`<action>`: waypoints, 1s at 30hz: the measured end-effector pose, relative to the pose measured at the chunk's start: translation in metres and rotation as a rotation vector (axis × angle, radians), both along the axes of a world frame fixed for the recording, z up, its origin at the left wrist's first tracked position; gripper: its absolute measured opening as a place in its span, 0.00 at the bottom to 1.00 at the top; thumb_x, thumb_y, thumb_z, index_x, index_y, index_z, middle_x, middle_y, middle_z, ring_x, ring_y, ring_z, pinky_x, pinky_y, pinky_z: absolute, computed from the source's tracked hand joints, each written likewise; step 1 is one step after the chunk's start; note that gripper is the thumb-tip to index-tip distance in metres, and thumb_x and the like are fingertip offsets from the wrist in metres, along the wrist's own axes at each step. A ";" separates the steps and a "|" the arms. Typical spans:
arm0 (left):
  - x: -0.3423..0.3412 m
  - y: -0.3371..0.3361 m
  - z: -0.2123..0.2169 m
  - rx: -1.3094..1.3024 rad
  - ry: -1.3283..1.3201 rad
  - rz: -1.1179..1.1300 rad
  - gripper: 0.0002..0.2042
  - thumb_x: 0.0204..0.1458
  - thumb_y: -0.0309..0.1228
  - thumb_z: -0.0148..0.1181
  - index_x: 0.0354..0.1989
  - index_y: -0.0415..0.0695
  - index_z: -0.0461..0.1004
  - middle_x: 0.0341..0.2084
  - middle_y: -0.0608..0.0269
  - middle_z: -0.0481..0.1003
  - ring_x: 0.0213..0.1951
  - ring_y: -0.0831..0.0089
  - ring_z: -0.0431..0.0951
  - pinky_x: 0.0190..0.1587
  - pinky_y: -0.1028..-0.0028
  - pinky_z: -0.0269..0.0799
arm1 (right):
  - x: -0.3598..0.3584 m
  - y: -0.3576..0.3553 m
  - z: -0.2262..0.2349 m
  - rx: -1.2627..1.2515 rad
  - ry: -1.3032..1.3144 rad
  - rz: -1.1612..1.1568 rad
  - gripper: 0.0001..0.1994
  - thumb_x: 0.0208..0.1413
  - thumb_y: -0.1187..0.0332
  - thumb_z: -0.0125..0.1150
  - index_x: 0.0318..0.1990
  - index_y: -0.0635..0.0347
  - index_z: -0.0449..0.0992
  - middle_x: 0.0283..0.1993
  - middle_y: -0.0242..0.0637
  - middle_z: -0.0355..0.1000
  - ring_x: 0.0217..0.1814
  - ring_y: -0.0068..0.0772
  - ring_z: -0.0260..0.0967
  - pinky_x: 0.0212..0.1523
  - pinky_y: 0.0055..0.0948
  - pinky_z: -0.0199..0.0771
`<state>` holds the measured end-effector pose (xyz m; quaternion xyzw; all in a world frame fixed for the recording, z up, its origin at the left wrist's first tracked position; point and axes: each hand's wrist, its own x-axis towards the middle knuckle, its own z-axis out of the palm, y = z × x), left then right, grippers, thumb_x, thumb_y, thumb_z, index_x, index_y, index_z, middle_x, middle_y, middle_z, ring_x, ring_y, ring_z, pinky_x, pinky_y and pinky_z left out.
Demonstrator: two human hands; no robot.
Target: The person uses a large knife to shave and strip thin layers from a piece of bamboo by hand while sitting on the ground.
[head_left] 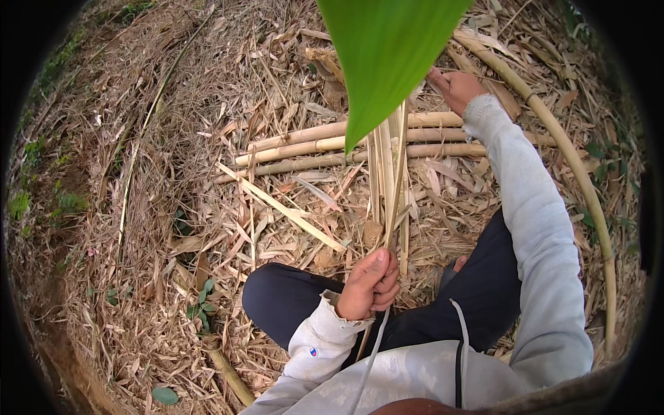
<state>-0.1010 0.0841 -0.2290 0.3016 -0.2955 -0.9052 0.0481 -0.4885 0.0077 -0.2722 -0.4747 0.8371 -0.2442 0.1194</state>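
My left hand [370,283] is closed in front of my lap around a thin bamboo strip [395,218]. The strip runs away from me over other split strips, and its near end shows below the fist. My right hand [456,91] reaches far forward to the right with bent fingers. A large green leaf [394,62] close to the camera covers the space beside those fingertips, so what they grip is hidden. Between the hands, a bundle of pale bamboo strips [377,173] lies across several bamboo poles [297,147] on the ground.
A long curved bamboo pole [570,149] bends round on my right. One split bamboo piece [283,209] lies slanted left of the bundle. Dry leaves and husks [187,228] cover the ground. Another pole [232,377] lies by my left side, near small green plants [202,304].
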 end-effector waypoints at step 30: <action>-0.002 -0.010 -0.003 -0.073 -0.134 0.062 0.22 0.67 0.48 0.33 0.34 0.41 0.66 0.14 0.72 0.54 0.12 0.84 0.48 0.13 0.80 0.41 | 0.100 0.038 0.047 -0.333 -0.842 -0.117 0.30 0.60 0.39 0.50 0.30 0.62 0.77 0.10 0.28 0.55 0.11 0.25 0.57 0.17 0.29 0.63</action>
